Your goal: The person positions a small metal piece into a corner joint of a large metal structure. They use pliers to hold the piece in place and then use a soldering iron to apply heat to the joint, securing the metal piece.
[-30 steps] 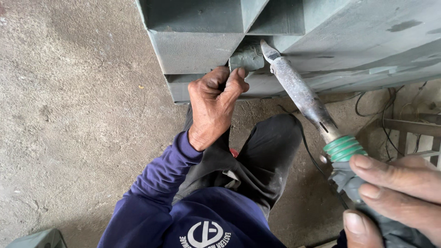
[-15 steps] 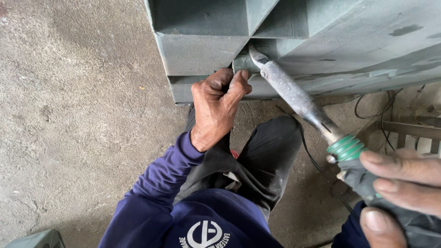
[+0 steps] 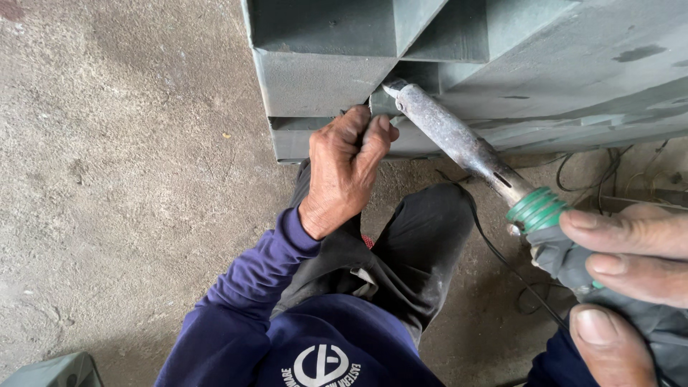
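Your left hand (image 3: pixel 344 172) reaches forward, arm stretched out in a purple sleeve, fingers (image 3: pixel 373 132) curled tight into a near fist with the knuckles up. Your right hand (image 3: pixel 623 287) sits low and close, fingers wrapped across from the right, thumb pressed up underneath.

Grey metal frame (image 3: pixel 322 79) blocks ahead; bare concrete floor (image 3: pixel 122 179) lies left.

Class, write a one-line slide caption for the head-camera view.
Left hand pinches a joint on the grey-green sheet-metal frame while the right hand presses a green-collared soldering iron to it.
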